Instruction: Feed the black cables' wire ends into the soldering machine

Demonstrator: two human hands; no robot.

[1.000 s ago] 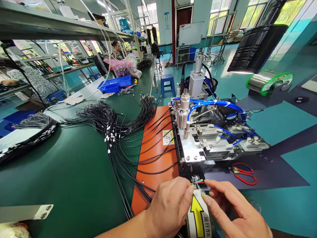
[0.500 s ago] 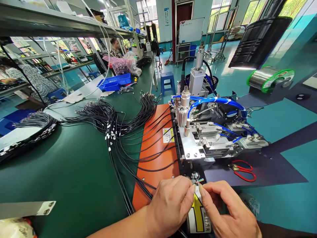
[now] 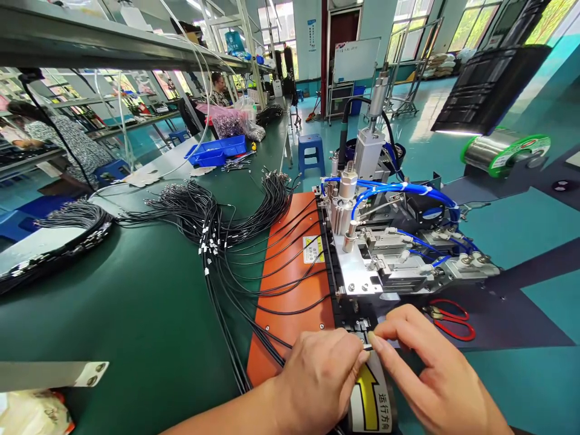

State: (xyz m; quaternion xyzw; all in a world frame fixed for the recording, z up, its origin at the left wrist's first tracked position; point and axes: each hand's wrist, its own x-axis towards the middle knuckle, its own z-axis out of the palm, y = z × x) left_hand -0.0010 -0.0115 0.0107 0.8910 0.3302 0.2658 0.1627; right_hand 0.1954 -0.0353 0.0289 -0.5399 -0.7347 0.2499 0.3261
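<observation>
At the near edge of the metal fixture (image 3: 362, 281), your fingertips (image 3: 377, 345) close narrowly: left hand (image 3: 317, 380) and right hand (image 3: 435, 374) pinch a thin cable end (image 3: 366, 347) together. Several slim black cables (image 3: 276, 279) already lie across the smooth orange plate (image 3: 312, 320); a large loose bundle (image 3: 194, 211) lies unloaded on the matte green mat (image 3: 136, 314)

Teal floor (image 3: 534, 211), bright windows (image 3: 471, 24), whiteboard (image 3: 356, 59), blue stool (image 3: 312, 151).
</observation>
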